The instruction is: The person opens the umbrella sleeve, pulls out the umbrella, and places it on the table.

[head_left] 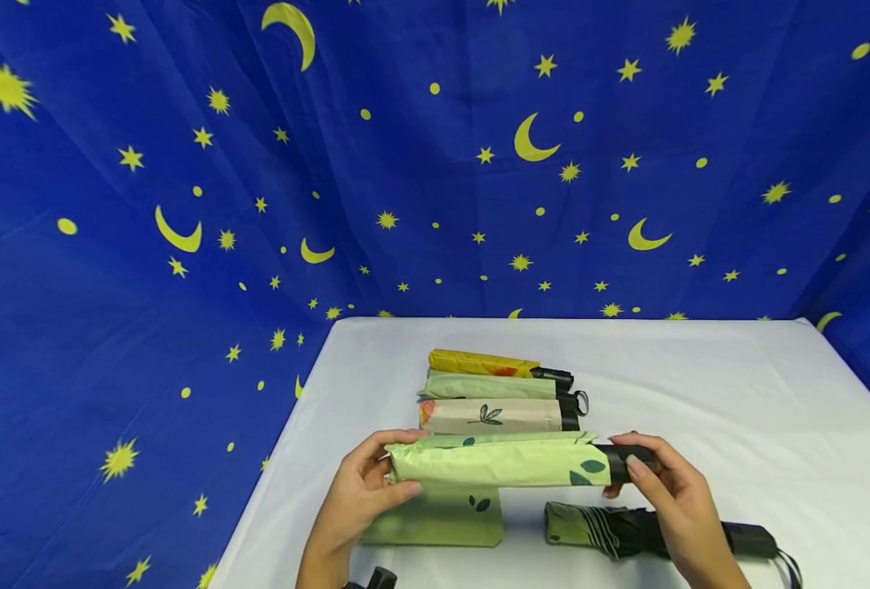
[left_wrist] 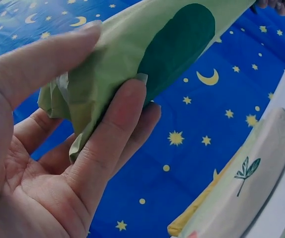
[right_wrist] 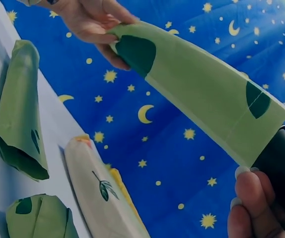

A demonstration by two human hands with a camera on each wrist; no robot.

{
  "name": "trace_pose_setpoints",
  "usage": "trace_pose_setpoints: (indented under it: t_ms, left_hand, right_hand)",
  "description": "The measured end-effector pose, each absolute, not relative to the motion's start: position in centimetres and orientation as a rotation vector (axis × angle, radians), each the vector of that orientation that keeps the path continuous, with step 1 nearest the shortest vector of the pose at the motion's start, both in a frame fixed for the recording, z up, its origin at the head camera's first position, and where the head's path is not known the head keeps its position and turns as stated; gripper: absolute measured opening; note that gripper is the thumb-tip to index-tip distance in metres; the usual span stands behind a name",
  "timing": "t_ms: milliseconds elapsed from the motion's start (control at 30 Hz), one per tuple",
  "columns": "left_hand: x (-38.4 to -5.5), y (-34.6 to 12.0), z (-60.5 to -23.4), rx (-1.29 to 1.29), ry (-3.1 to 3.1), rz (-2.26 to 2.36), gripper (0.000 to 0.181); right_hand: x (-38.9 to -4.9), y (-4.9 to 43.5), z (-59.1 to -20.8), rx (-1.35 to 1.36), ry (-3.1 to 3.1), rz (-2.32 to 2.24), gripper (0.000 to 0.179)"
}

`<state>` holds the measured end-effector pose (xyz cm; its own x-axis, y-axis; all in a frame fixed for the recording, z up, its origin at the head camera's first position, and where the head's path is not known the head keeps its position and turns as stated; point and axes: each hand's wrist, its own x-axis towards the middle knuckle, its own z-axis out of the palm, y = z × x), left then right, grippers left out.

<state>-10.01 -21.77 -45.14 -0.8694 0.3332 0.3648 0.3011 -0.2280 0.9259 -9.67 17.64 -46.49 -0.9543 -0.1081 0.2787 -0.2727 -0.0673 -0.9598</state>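
My left hand [head_left: 352, 501] pinches the closed end of a folded light green umbrella [head_left: 501, 462] between thumb and fingers. Dark green leaves are printed on its fabric cover. My right hand [head_left: 681, 499] grips the black handle [head_left: 630, 462] at the other end. Both hold it level above the table; in the right wrist view it slants across. Below the left hand lies a flat green umbrella sleeve [head_left: 450, 519], its mouth open in the right wrist view. Under the right hand lies an uncovered green and black folded umbrella [head_left: 589, 528], partly hidden by that wrist.
Behind the held umbrella, a yellow umbrella [head_left: 479, 362], a pale green umbrella [head_left: 490, 384] and a beige umbrella [head_left: 516, 415] with a leaf print lie side by side. A white cloth covers the table [head_left: 700, 368]. Blue cloth [head_left: 435, 164] with moons and stars hangs around it.
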Motion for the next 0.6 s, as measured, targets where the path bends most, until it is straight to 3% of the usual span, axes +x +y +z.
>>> trace_pose_setpoints:
  t_ms: [600]
  left_hand:
    - [-9.99, -21.75, -45.0, 0.791, 1.957, 2.305, 0.047]
  right_hand:
    - [-9.7, 18.23, -46.84, 0.441, -1.996, 2.177, 0.029]
